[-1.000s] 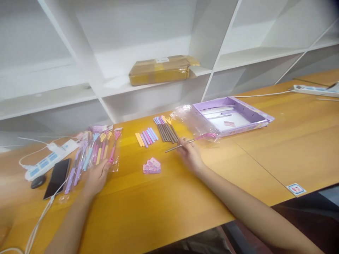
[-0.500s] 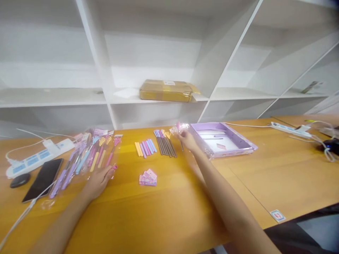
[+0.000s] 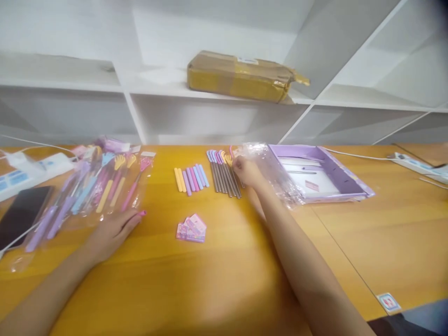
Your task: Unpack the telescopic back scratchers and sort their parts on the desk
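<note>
My left hand (image 3: 114,231) rests on the table, closed around a pink handle sleeve (image 3: 143,213) whose end pokes out past the fingers. My right hand (image 3: 250,171) pinches a pink-headed back scratcher; its metal rod (image 3: 242,181) shows below the fingers. Immediately left of it lies a row of back scratchers with metal rods (image 3: 224,179) and blue, purple, pink and yellow claw heads. Further left are short yellow, purple, pink and blue handle sleeves (image 3: 191,179). Several small printed cards (image 3: 192,228) overlap in front. Finished-looking back scratchers in clear bags (image 3: 101,182) lie beyond my left hand.
A purple tray (image 3: 350,168) holds a few rods and a card, with crumpled clear plastic bags (image 3: 280,177) at its left. A phone (image 3: 24,214) and power strip (image 3: 42,172) lie left. A taped carton (image 3: 241,77) sits on the white shelf behind.
My right hand has brought the pink-headed back scratcher left, from beside the plastic bags to the right end of the row. My left hand still holds the pink sleeve. The view has tilted down.
</note>
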Demonstrator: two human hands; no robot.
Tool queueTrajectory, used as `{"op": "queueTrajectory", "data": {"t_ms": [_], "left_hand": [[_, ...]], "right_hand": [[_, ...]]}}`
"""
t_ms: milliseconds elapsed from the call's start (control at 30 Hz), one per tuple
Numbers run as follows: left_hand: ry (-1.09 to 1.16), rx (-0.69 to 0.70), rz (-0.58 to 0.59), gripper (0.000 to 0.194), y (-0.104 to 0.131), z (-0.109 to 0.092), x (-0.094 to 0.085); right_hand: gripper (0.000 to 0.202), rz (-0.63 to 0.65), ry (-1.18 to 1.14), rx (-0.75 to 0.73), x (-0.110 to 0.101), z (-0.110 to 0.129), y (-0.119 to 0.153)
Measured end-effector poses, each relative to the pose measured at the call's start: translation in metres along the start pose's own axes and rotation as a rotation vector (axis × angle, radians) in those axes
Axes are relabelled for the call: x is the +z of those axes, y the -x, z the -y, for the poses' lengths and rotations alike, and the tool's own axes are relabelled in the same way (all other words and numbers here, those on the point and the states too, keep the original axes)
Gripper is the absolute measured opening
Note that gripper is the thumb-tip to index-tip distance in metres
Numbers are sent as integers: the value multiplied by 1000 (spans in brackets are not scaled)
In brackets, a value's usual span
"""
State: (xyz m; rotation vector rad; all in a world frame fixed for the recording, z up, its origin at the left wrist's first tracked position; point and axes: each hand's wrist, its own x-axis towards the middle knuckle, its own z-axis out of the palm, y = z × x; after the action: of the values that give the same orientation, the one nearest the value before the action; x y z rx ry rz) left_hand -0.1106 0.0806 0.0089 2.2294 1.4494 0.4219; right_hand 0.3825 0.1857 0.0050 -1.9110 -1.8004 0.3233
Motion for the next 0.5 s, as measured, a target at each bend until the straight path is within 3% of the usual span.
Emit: {"op": "queueTrajectory", "data": {"t_ms": [267, 500], "left_hand": [[-34, 5, 7, 53, 1, 6, -2], [18, 51, -91, 38, 4, -23, -5]], "right_hand": [[24, -17, 35, 7, -1, 14, 6], [12, 14, 20, -19, -3, 19, 5]]}}
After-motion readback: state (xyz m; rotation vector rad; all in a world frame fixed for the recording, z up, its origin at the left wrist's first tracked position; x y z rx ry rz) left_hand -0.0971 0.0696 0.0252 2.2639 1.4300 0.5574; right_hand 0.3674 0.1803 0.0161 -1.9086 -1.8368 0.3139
